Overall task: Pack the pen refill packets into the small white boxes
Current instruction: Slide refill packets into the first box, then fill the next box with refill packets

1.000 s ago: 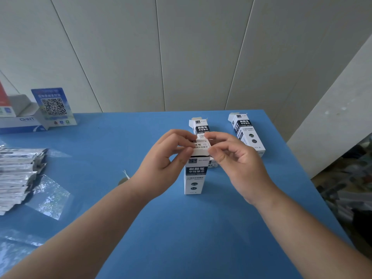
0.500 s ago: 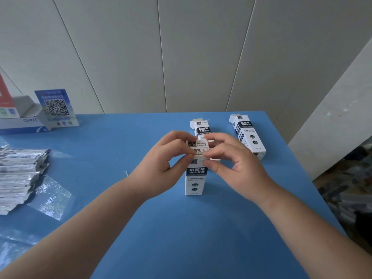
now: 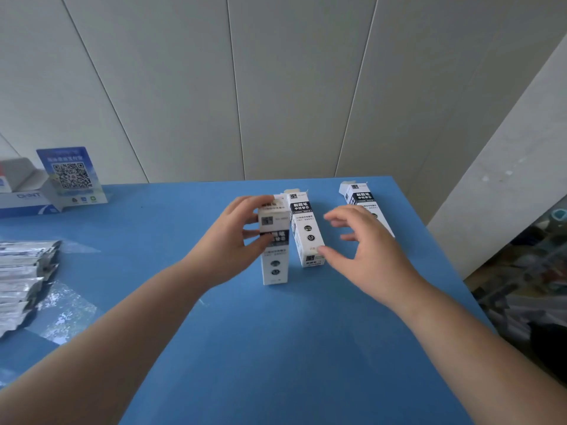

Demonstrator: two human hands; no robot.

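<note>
Gripping upright box, left hand sits mid-table.

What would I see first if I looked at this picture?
Probably the two bare hands above the bright blue table. The left hand grips an upright small white box, and the right hand hovers open beside another white box. At the table's left edge lies a stack of shiny refill packets.
</note>
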